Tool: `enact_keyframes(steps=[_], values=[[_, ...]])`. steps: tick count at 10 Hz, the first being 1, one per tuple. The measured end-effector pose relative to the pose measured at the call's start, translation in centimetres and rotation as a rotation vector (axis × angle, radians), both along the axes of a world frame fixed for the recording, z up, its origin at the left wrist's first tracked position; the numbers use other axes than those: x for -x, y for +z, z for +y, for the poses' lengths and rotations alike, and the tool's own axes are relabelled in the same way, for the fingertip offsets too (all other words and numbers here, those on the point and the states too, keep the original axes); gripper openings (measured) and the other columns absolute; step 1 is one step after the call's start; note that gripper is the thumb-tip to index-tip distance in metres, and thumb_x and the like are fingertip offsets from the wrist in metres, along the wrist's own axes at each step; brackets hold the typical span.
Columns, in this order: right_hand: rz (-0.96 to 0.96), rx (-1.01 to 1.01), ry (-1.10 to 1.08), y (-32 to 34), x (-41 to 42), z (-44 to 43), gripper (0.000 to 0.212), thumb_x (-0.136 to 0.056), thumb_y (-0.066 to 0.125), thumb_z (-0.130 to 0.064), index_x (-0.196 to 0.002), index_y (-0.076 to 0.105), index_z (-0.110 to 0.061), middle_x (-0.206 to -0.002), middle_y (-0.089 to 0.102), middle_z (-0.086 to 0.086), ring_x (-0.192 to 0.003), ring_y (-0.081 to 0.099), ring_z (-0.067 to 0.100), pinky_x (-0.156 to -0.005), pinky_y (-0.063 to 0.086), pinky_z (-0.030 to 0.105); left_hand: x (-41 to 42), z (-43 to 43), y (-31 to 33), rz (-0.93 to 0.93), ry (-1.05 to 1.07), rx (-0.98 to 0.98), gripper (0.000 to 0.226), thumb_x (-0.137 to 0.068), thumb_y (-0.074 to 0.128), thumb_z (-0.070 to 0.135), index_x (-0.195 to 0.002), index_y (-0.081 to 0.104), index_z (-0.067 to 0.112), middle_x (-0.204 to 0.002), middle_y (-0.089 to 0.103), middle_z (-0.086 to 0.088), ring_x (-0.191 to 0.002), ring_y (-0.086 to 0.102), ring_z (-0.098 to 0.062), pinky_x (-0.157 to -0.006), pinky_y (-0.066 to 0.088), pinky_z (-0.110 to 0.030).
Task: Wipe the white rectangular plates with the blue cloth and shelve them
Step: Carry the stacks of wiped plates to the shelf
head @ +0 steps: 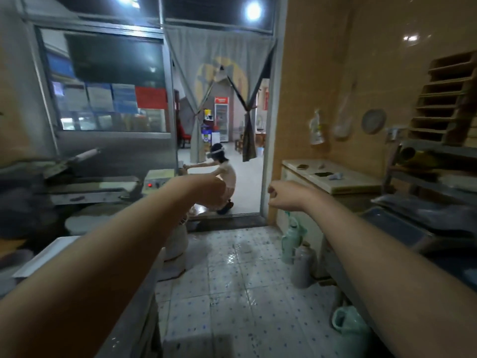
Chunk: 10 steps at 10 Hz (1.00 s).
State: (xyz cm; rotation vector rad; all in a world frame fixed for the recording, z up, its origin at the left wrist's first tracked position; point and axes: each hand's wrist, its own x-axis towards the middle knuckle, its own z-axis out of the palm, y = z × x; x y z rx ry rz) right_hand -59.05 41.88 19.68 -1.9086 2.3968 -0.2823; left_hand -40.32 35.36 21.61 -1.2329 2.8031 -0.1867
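At the far left, one white rectangular plate lies flat on the grey steel counter, close to its left edge and partly hidden by your forearm; the blue cloth is not in view, so find it before you do anything else. Your left hand is stretched out ahead of the counter's far end, curled loosely shut and holding nothing that shows. Beyond it a second person squats at the curtained doorway, so keep your reach clear of them. Your right hand hangs level with the left, fingers bent into a loose fist, also empty as far as the blur allows. To the right, the tiered metal rack against the tan tiled wall looks the likely shelf. Bring both hands back to the plate, grip it by its long edges, and wipe it over the counter, since the tiled floor looks wet.
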Motion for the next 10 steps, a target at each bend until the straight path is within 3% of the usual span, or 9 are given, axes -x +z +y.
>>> enact_keyframes(steps=[1,3,4,6,7,8,9,10], values=[[0.030,-0.006,0.076,0.1,0.9,-6.0,0.041,-0.092,0.050,-0.021,-0.131,0.048,-0.008,-0.128,0.054,0.011,-0.106,0.053,0.024,-0.078,0.041,0.028,1.2,-4.5,-0.2,-0.019,0.025,0.027,0.034,-0.095,0.048,0.030,-0.121,0.057,0.010,-0.105,0.055,-0.004,-0.089,0.045,-0.016,-0.081,0.040,-0.027],[0.111,0.016,0.177,3.0,2.2,-19.2,0.033,-0.092,0.050,-0.020,-0.123,0.052,-0.009,-0.119,0.059,0.018,-0.105,0.057,0.030,-0.088,0.048,0.042,3.6,-15.7,1.4,-0.050,0.050,0.030,0.034,-0.098,0.043,0.021,-0.123,0.055,0.002,-0.099,0.052,-0.005,-0.072,0.047,-0.011,-0.062,0.038,-0.017],[0.137,0.063,0.232,5.0,2.7,-25.7,0.034,-0.092,0.052,-0.023,-0.122,0.054,-0.007,-0.116,0.060,0.014,-0.103,0.057,0.028,-0.087,0.048,0.041,4.2,-20.9,3.2,0.009,0.085,0.065,0.034,-0.096,0.046,0.022,-0.125,0.054,0.006,-0.114,0.061,-0.008,-0.098,0.059,-0.020,-0.085,0.048,-0.028],[0.195,0.087,0.350,5.4,3.4,-36.3,0.023,-0.092,0.052,-0.029,-0.105,0.052,-0.009,-0.103,0.057,0.009,-0.082,0.052,0.020,-0.066,0.042,0.032,4.9,-30.2,3.1,0.011,0.234,0.114,0.031,-0.094,0.048,0.023,-0.122,0.054,0.012,-0.110,0.061,-0.007,-0.082,0.052,-0.019,-0.069,0.044,-0.027],[0.188,0.068,0.418,4.2,4.1,-41.6,0.031,-0.093,0.050,-0.029,-0.113,0.053,-0.005,-0.110,0.058,0.011,-0.092,0.055,0.026,-0.079,0.047,0.036,4.9,-34.9,2.4,-0.005,0.313,0.112,0.029,-0.092,0.050,0.024,-0.118,0.057,0.014,-0.112,0.063,-0.006,-0.085,0.056,-0.020,-0.071,0.047,-0.029],[0.173,0.063,0.484,3.1,5.0,-46.8,0.036,-0.094,0.051,-0.028,-0.123,0.051,-0.008,-0.120,0.056,0.012,-0.095,0.054,0.024,-0.079,0.046,0.034,5.1,-39.3,1.5,-0.045,0.394,0.105,0.030,-0.092,0.050,0.025,-0.117,0.059,0.012,-0.113,0.064,-0.006,-0.097,0.061,-0.023,-0.083,0.051,-0.035],[0.197,0.107,0.549,2.7,6.1,-52.5,0.037,-0.093,0.051,-0.026,-0.126,0.050,-0.010,-0.126,0.056,0.011,-0.099,0.052,0.025,-0.073,0.038,0.028,6.1,-43.2,1.2,-0.065,0.482,0.146,0.031,-0.093,0.046,0.026,-0.120,0.057,0.013,-0.117,0.061,-0.007,-0.103,0.058,-0.024,-0.084,0.047,-0.034],[0.172,0.145,0.624,3.1,7.5,-58.2,0.042,-0.092,0.051,-0.023,-0.131,0.047,-0.010,-0.131,0.053,0.011,-0.113,0.052,0.027,-0.082,0.040,0.029,7.5,-47.0,1.8,-0.021,0.574,0.126,0.031,-0.094,0.044,0.026,-0.115,0.059,0.010,-0.116,0.061,-0.010,-0.096,0.057,-0.024,-0.085,0.046,-0.033]])
